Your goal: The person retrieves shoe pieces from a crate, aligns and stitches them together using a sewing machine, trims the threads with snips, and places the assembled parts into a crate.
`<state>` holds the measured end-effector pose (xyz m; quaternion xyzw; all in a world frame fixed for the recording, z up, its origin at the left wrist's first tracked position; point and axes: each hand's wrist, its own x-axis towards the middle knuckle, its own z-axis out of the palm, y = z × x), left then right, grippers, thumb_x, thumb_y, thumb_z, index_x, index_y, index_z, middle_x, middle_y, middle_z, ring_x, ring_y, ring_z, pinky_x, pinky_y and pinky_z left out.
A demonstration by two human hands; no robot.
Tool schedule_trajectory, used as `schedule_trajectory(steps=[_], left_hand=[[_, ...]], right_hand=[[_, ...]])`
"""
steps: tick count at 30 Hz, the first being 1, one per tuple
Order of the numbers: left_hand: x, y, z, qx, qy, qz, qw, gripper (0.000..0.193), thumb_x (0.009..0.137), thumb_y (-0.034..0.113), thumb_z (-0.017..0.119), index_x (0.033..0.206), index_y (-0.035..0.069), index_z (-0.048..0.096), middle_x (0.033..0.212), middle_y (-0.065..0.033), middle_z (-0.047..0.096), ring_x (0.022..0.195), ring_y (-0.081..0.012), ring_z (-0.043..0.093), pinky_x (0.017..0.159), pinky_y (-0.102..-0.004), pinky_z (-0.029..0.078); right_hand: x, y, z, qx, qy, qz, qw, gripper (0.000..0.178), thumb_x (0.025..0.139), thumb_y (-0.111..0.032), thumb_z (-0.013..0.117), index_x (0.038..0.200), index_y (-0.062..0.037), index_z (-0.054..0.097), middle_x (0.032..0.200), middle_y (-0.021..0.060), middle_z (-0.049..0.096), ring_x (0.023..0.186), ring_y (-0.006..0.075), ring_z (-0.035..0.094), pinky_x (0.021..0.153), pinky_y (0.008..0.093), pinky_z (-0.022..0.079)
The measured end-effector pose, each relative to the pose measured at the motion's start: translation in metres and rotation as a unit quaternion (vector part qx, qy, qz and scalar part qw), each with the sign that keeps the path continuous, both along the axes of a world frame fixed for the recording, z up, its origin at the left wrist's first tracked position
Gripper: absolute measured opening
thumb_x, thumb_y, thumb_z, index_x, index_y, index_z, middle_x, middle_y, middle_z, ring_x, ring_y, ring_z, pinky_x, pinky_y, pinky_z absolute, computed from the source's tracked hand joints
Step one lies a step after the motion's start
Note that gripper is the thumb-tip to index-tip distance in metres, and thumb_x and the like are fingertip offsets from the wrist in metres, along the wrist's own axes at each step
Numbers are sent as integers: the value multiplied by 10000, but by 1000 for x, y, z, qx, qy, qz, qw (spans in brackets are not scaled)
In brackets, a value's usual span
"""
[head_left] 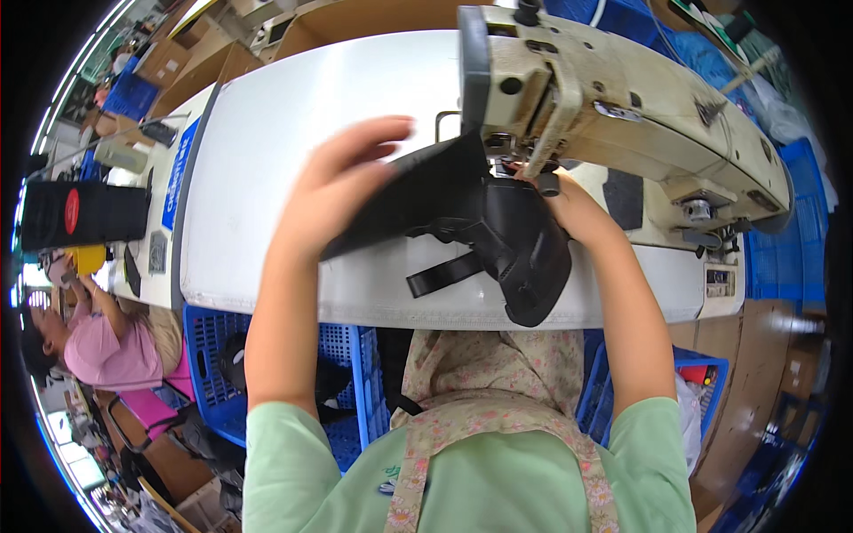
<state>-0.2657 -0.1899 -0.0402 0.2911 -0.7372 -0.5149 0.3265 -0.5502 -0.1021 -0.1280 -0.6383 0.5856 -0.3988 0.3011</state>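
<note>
A black leather-like workpiece (524,235), with a stitched, curved part and a short strap (444,274), lies under the head of a sewing machine (569,84). Its broad flat panel (413,195) rises to the left of the needle area. My left hand (342,182) is at that panel's left edge, fingers stretched out and apart, slightly blurred. Beyond the workpiece, my right hand (562,191) reaches in beside the presser foot. Its fingers are mostly hidden by the machine and the black material, so their grip does not show.
A white machine table (267,178) spreads to the left. Blue plastic crates (364,382) stand below its front edge, more blue baskets (800,231) at the right. Cardboard boxes (346,19) stand behind. At far left a person in pink (115,342) sits by another machine (84,216).
</note>
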Motion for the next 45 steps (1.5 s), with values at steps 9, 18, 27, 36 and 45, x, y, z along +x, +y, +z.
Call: schedule_trajectory(steps=[9, 18, 27, 36, 45], left_hand=[[15, 49, -48, 379, 55, -61, 922, 691, 981, 587, 337, 1326, -6, 419, 1108, -238, 623, 866, -290, 667, 686, -370, 546], [-46, -6, 12, 132, -105, -39, 985, 513, 891, 117, 644, 1334, -40, 437, 1068, -83, 650, 933, -118, 611, 805, -274, 489], [-44, 95, -66, 256, -59, 58, 963, 459, 872, 81, 696, 1259, -30, 476, 1116, -68, 608, 989, -113, 577, 823, -248, 469], [-45, 104, -44, 251, 0, 21, 968, 1366, 630, 715, 737, 1496, -58, 17, 1507, -271, 241, 1350, -353, 371, 1122, -387, 288], [-63, 114, -38, 84, -152, 66, 983, 1039, 664, 308, 827, 1414, -59, 209, 1214, -204, 555, 1125, -276, 558, 977, -369, 441]], right_hand=[[7, 0, 6, -35, 122, -9, 992, 220, 893, -167, 446, 937, -38, 618, 892, 221, 630, 904, 401, 600, 784, 472, 465], [78, 33, -15, -97, 173, -174, 965, 221, 895, -344, 584, 931, -175, 724, 954, 91, 656, 1001, 311, 549, 751, 455, 427], [14, 36, 6, 197, -407, 106, 886, 361, 919, -268, 558, 1210, -67, 631, 1195, 140, 637, 1113, 225, 606, 935, 308, 445], [78, 65, -12, -171, 117, -51, 977, 250, 944, -264, 508, 1014, -85, 667, 1110, 124, 636, 1118, 296, 544, 993, 505, 351], [75, 61, -14, -183, 221, -29, 958, 242, 922, -252, 520, 893, -72, 680, 939, 133, 638, 1011, 309, 581, 937, 480, 405]])
